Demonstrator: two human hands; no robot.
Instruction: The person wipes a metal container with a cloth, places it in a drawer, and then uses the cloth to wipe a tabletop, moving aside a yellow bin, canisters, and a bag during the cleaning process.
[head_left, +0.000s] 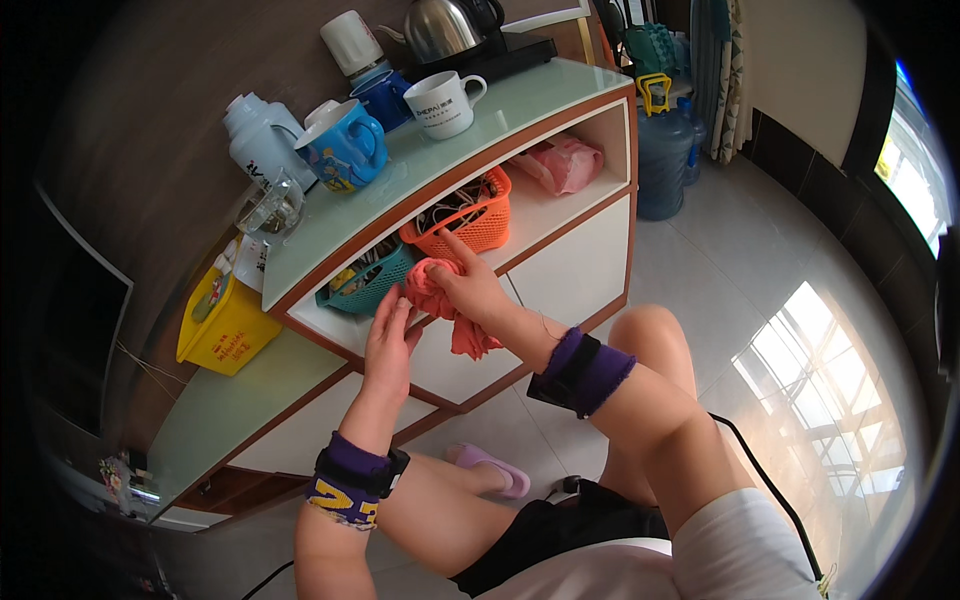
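My right hand (471, 286) grips a crumpled coral-pink cloth (433, 289) between the thumb and fingers, its index finger stretched towards an orange plastic basket (480, 229). Part of the cloth hangs below the hand. Close to the cloth's left side, my left hand (390, 341) has its fingers extended and seems to hold nothing. Cords and small items fill the orange basket on the open shelf. To its left on that shelf stands a teal plastic basket (375, 281) with small things in it. A pink plastic bag (562, 163) lies at the shelf's right end.
On the cabinet's glass top (420, 169) stand a white mug (441, 109), a blue mug (341, 150), a thermos (262, 135), a glass ashtray (274, 210) and a steel kettle (442, 30). A yellow box (232, 330) is at the left, a water jug (664, 165) at the right.
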